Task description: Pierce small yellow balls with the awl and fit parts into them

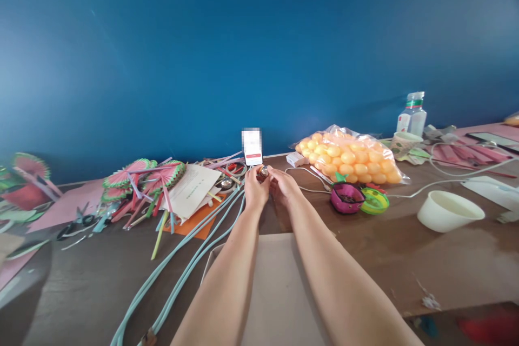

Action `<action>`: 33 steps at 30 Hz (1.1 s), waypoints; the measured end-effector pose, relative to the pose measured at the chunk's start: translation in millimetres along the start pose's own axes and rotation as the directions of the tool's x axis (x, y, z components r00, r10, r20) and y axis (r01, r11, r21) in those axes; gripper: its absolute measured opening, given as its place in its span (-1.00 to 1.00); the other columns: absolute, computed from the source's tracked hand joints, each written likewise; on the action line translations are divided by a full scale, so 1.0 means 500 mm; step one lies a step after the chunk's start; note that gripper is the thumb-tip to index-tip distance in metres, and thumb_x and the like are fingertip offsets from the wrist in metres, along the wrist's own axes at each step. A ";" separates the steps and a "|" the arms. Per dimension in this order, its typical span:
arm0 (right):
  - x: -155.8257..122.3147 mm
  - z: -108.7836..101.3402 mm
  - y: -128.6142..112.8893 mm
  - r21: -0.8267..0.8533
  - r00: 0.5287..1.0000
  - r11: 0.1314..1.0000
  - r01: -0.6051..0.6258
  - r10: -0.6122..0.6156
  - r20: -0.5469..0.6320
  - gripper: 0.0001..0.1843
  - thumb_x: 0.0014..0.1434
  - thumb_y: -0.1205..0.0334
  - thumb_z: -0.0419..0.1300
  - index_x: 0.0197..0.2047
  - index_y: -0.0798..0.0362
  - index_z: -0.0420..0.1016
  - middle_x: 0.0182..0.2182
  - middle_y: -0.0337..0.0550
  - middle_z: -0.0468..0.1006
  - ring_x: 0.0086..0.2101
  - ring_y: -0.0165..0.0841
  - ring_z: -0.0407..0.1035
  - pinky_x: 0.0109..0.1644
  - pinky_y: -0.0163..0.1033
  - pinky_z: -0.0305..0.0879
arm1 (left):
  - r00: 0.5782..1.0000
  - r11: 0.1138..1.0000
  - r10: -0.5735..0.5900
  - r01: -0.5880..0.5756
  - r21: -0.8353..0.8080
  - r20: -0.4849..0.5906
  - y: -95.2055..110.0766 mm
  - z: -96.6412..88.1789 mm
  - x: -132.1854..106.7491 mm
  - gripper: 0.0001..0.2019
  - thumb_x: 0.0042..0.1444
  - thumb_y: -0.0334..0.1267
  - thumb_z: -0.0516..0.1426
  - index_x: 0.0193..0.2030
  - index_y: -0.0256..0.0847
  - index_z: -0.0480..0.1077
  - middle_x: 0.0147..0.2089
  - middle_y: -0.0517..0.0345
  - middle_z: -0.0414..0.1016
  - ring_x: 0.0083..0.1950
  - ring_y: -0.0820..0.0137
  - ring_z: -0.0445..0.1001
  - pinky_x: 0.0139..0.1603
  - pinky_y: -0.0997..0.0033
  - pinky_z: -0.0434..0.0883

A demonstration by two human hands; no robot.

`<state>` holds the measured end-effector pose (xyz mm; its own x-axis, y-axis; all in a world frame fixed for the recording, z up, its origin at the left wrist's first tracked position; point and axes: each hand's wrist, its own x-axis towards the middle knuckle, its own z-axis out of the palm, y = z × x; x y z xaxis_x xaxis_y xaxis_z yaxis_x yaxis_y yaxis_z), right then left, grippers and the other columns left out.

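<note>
My left hand (256, 189) and my right hand (283, 183) meet in the middle of the view, stretched far out over the table. Between their closed fingertips is a small shiny round thing (264, 171) with dark and orange tints; its kind is too small to make out. Just behind it a phone (253, 158) with a lit white screen and a red button leans upright near the blue wall. Part of my fingers is hidden behind the backs of the hands. Below my forearms lies a flat grey-beige box or board (279, 281).
Pale blue cords (186, 251) run along the left, beside pink-green paper fans (164, 175), papers (190, 189) and scissors (83, 219). To the right are a bag of orange balls (348, 157), a purple bowl (346, 198), a green bowl (373, 201), a white tub (450, 212) and bottles (413, 114).
</note>
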<state>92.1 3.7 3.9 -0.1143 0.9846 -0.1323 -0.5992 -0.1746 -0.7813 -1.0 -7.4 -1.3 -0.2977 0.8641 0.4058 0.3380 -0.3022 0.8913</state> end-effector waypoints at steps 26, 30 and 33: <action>0.002 0.000 -0.003 -0.024 0.994 1.000 -0.004 0.001 -0.111 -0.80 0.01 0.19 0.30 -0.26 0.01 0.46 -0.48 -0.27 0.57 -0.48 -0.40 0.45 -0.51 -0.37 0.29 | 0.982 0.985 0.168 -0.171 0.030 0.092 -0.010 0.006 0.001 -0.64 -0.06 -0.46 0.23 -0.08 -0.17 0.41 -0.06 0.05 0.45 -0.01 0.28 0.39 0.03 0.26 0.33; -0.004 0.003 -0.006 -0.013 0.995 1.000 -0.003 0.001 -0.099 -0.76 0.00 0.15 0.32 -0.24 0.01 0.47 -0.45 -0.26 0.58 -0.45 -0.39 0.48 -0.46 -0.36 0.34 | 0.988 0.991 0.130 -0.131 0.011 0.085 -0.005 0.005 -0.001 -0.65 -0.07 -0.45 0.23 -0.09 -0.18 0.42 -0.07 0.04 0.44 -0.07 0.30 0.41 -0.02 0.28 0.35; -0.005 0.002 -0.008 0.014 0.997 0.999 -0.031 0.032 -0.064 -0.70 0.03 0.04 0.31 -0.22 0.02 0.48 -0.42 -0.20 0.60 -0.41 -0.34 0.50 -0.42 -0.32 0.39 | 0.994 0.996 0.085 -0.085 -0.008 0.071 -0.003 0.005 -0.001 -0.65 -0.06 -0.40 0.25 -0.07 -0.20 0.41 -0.07 0.03 0.44 -0.11 0.33 0.42 -0.03 0.29 0.36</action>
<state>93.9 1.9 8.1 -0.0827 0.9771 -0.1959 -0.6065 -0.2053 -0.7681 0.9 -6.2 -3.4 -0.2034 0.8617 0.4649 0.3545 -0.3778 0.8553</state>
